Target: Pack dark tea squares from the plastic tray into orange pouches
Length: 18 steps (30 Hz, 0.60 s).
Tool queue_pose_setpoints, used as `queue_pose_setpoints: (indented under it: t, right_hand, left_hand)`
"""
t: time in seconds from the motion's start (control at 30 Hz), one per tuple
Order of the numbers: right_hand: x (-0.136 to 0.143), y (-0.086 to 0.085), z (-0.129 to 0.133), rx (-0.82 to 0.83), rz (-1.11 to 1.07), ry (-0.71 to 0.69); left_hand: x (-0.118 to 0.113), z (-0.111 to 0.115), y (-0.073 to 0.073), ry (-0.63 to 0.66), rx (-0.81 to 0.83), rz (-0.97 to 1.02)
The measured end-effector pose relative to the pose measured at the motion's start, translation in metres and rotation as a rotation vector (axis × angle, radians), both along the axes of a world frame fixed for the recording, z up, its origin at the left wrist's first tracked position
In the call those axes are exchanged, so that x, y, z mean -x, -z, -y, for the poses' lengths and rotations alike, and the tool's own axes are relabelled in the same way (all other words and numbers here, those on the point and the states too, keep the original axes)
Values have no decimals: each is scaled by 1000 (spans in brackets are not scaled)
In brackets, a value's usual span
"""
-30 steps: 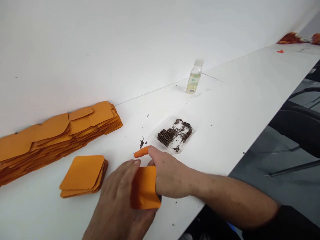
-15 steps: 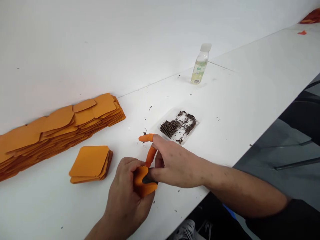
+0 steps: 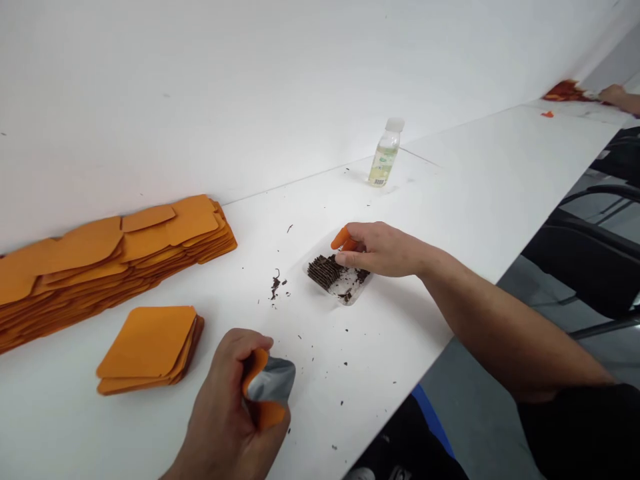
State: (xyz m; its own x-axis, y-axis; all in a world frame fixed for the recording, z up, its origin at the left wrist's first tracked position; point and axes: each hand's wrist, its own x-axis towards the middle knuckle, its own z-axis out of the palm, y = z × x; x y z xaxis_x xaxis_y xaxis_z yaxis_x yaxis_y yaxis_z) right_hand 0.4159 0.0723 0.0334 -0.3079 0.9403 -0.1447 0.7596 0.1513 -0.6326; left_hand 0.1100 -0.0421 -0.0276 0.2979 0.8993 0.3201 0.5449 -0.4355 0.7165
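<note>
- while the left hand (image 3: 227,407) is curled snugly round an orange pouch (image 3: 275,380), squeezing it between thumb and fingers, the pouch gapes open toward the right and shows a silvery lining; it's held nearer the camera than the clear tray (image 3: 338,285), and off to its left.
- the right hand (image 3: 387,250) is over the far right part of the tray, thumb bare, with orange finger covers (image 3: 341,238) on the fingers beside it. there's a small gap between thumb and covered fingertip, so it looks loosely spread. can't tell if any fingertip touches what's in there.
- dark brown strips (image 3: 324,271) are lined up in a ridged bunch in the left part of the tray, with loose bits scattered over the rest of its bottom.
- more dark crumbs (image 3: 275,285) lie on the white table (image 3: 405,347) just left of the tray.
- a small stack of orange pouches (image 3: 147,343) sits left of the tray and closer to the camera, plus a long overlapping pile (image 3: 115,260) farther left of it, by the wall.
- capped bottle (image 3: 384,160) with yellowish liquid is standing behind the tray.
- way beyond the tray, far right, another person's hand (image 3: 614,93) is by a reddish-orange heap (image 3: 565,91).
</note>
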Motion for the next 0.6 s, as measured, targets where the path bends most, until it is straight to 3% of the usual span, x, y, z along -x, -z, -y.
queue_pose_setpoints:
  t: [0.23,0.6]
  right_hand:
    - [7,0,-12,69,11,-88]
    - [12,3,-11,188,-151,-69]
  left_hand:
    - [-8,3,-2,-53,27,45]
    - [-8,2,2,-15,69,56]
